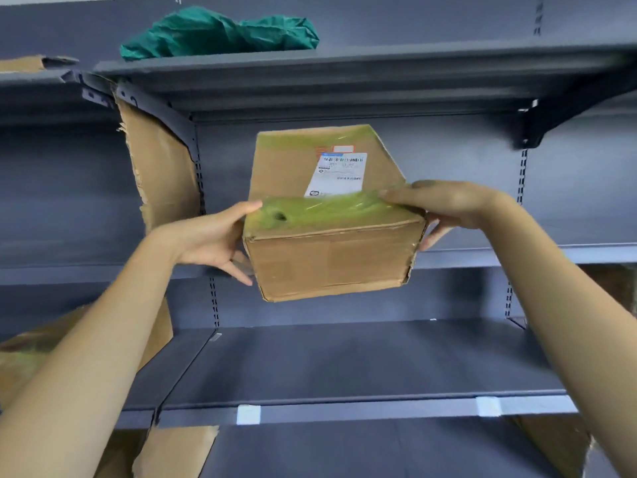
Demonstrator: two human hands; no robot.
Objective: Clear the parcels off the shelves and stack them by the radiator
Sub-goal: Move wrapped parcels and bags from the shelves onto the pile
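A brown cardboard parcel (331,257) with yellow-green tape and a white shipping label is held in the air in front of the grey metal shelves (344,405), tilted toward me. My left hand (210,241) grips its left side, thumb on top and fingers underneath. On the opposite side, my right hand (448,207) grips the box with its thumb across the taped top edge and fingers behind. A green plastic-wrapped parcel (220,32) lies on the top shelf, above the box.
Torn cardboard sheets stand at the left upright (162,167), at the lower left (31,346) and below the front shelf edge (175,450). More cardboard shows at the right edge (617,284). A black shelf bracket (551,122) juts out at the upper right.
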